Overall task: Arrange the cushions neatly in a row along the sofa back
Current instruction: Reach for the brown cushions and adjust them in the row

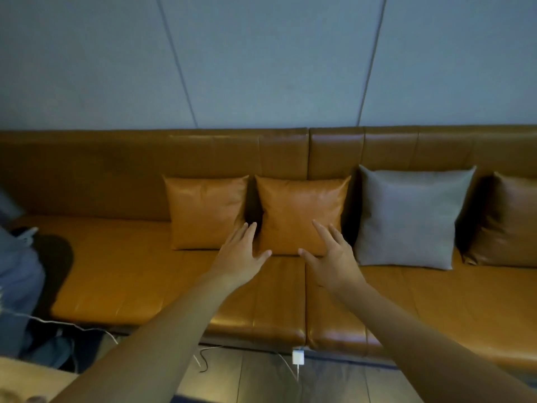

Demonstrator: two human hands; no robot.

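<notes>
Several cushions stand upright against the back of a tan leather sofa. From left to right: a tan leather cushion, a second tan leather cushion, a larger grey fabric cushion, and a brown leather cushion cut off by the right edge. My left hand is open with fingers spread, just in front of the second tan cushion's lower left corner. My right hand is open too, fingers over that cushion's lower right part. Neither hand grips anything.
A person in blue clothing sits at the sofa's left end. A white charger with cables lies on the floor below the seat edge. A light table corner shows at bottom left. Grey wall panels rise behind the sofa.
</notes>
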